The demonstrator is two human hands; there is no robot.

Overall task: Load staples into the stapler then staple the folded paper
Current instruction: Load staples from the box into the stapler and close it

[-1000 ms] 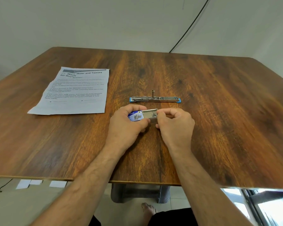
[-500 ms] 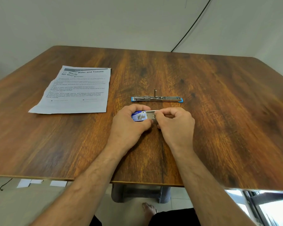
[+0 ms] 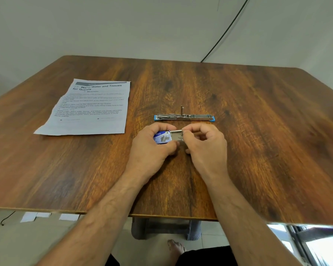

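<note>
A plain pale wall (image 3: 123, 25) fills the upper part of the view, with a thin black cable (image 3: 227, 31) running down it to the far edge of the counter (image 3: 258, 141). The counter is a broad slab of dark brown wood-grain with rounded far corners. Below its near edge a light tiled floor (image 3: 27, 242) shows, with a few white paper scraps (image 3: 46, 215), a grey base (image 3: 142, 229) under the counter, a bare foot (image 3: 176, 246), and at the lower right a bright window frame (image 3: 315, 244).

On the far left part of the counter a printed sheet of paper (image 3: 88, 110) lies flat, headed "Warm Water and Tissues for Guests", its left edge slightly crumpled. Well apart from it, near the middle of the counter, the stapler (image 3: 184, 117) lies opened out flat and lengthwise, metal with blue ends, a small post standing up from its middle.

Just in front of the stapler both hands meet over the counter. The left hand (image 3: 152, 148) has its fingers and thumb curled round a small blue staple box (image 3: 161, 137), whose grey inner tray is slid out toward the right. The right hand (image 3: 206, 144) has its fingers curled, thumb and forefinger tips pinching at the open tray end; what they pinch inside is too small to tell.
</note>
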